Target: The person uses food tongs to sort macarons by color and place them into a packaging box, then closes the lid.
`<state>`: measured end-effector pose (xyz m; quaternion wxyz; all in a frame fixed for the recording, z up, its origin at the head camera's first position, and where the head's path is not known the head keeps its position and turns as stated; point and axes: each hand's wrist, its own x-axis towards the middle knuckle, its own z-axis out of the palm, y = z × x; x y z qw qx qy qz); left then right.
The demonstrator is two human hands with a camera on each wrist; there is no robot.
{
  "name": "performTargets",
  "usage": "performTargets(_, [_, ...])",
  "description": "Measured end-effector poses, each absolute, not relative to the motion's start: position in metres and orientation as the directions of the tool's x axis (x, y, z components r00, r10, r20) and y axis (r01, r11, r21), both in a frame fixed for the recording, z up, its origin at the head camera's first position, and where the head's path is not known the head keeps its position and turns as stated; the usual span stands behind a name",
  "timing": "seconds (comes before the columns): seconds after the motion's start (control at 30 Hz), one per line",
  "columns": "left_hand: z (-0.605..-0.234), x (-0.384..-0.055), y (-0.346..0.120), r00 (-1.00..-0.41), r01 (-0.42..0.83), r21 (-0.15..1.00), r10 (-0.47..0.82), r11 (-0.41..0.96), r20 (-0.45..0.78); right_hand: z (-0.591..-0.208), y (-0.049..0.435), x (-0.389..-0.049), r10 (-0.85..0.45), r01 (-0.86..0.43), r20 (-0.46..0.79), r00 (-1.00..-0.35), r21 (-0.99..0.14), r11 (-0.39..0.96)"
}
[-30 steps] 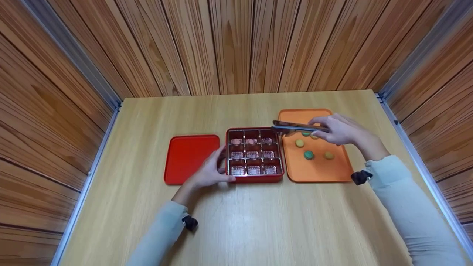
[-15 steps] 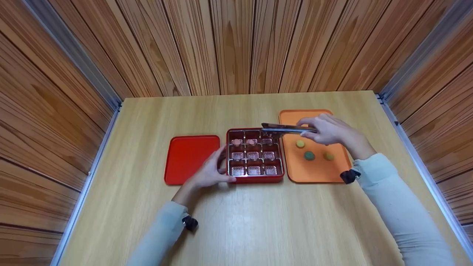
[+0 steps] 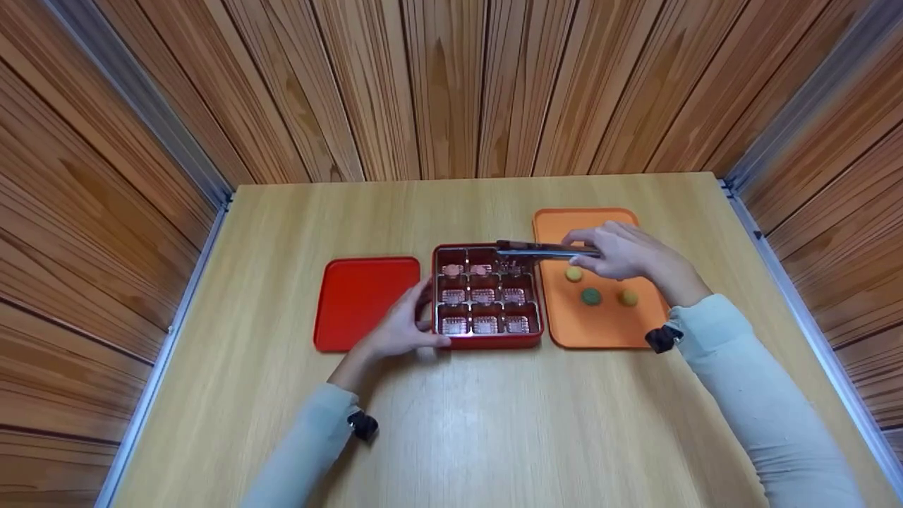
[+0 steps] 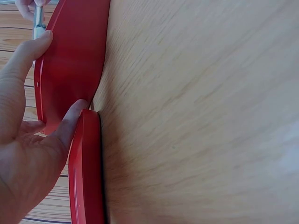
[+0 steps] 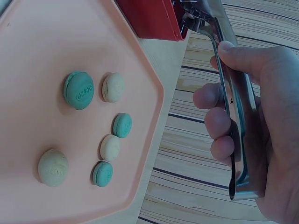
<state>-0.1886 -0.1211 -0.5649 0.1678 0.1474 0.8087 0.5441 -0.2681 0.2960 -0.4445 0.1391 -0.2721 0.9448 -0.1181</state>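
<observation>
My left hand (image 3: pixel 402 328) rests against the left side of a red box (image 3: pixel 494 343), its thumb at the near left corner and fingers along the wall. Inside, a clear plastic insert splits the box into several compartments. Pink macarons (image 3: pixel 453 270) sit in the back left and back middle ones. My right hand (image 3: pixel 615 250) grips metal tongs (image 5: pixel 238 107), thumb on one arm and curled fingers on the other. The tong tips reach over the back right compartment; I cannot tell whether they hold anything.
An orange tray (image 3: pixel 607 331) right of the box carries several macarons, green (image 5: pixel 78 91) and cream-yellow (image 5: pixel 53 167). On the left lies a flat red lid (image 3: pixel 363 296), close beside the box and partly behind the left hand. Wooden panels (image 3: pixel 451 85) enclose the table.
My right hand has moved left with the tongs, bringing their tips from the box's right edge to over the back right compartment, then slightly lower. The left hand and box stay put.
</observation>
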Motion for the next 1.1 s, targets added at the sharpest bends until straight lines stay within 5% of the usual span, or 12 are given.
performTargets(1.1, [-0.565, -0.189, -0.122, -0.900, 0.044, 0.929, 0.418, 0.367, -0.122, -0.445, 0.330, -0.266, -0.480, -0.404, -0.172, -0.860, -0.344, 0.848])
